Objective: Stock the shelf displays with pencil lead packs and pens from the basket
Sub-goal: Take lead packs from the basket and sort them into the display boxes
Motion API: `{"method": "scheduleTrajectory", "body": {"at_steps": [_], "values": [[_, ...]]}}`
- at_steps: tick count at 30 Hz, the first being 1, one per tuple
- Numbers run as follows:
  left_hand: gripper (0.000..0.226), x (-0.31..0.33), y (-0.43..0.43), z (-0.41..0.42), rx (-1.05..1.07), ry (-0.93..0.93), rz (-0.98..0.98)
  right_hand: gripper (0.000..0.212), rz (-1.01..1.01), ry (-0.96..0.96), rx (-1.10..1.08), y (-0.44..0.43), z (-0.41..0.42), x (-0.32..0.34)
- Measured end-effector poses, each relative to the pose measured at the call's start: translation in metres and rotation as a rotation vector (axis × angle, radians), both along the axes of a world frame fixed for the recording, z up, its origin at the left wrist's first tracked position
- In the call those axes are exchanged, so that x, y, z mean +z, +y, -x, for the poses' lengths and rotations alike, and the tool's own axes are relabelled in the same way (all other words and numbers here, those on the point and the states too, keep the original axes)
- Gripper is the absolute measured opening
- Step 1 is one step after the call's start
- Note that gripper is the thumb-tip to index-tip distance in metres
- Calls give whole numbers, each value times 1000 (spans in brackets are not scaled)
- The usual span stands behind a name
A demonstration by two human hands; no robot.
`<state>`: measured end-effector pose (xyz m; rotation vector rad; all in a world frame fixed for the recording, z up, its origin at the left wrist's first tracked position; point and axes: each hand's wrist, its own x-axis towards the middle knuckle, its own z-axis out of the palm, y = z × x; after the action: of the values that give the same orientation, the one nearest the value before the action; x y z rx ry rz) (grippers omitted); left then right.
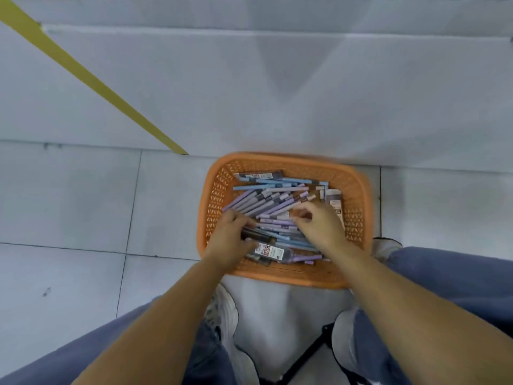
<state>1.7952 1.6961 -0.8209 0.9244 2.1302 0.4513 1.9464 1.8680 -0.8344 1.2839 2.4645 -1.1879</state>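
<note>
An orange plastic basket (216,195) stands on the floor in front of me. It holds several purple and blue pens (266,202) and dark pencil lead packs (270,251), heaped loosely. Both hands reach down into it. My left hand (229,243) is at the basket's near left, its fingers curled round a dark pack (256,236). My right hand (316,222) hovers over the middle of the heap with curled fingers pinching at the pens; what it holds is hidden under the fingers.
The basket sits against the white base panel of a shelf unit (277,79). A yellow strip (91,81) runs diagonally across that panel. Grey floor tiles (69,204) spread to the left. My knees in blue trousers (458,279) and white shoes (224,309) flank the basket.
</note>
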Motion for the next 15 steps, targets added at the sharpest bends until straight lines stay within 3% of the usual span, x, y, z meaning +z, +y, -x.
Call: {"method": "scheduleTrajectory", "body": {"at_steps": [2, 5, 8, 11, 15], "values": [[41, -2, -4, 0, 13, 45, -19, 7, -160, 35, 93, -9, 2, 4], [43, -5, -7, 1, -74, 196, 22, 16, -50, -83, 234, -27, 1, 6], [38, -6, -4, 3, -98, 199, 58, 32, -7, -200, 365, -45, -7, 2], [33, -8, -1, 6, -95, 165, 86, 44, -10, -226, 352, -57, -7, -1], [41, -10, 0, 11, -95, 123, 117, 32, 106, -190, 239, -54, -4, 1]]}}
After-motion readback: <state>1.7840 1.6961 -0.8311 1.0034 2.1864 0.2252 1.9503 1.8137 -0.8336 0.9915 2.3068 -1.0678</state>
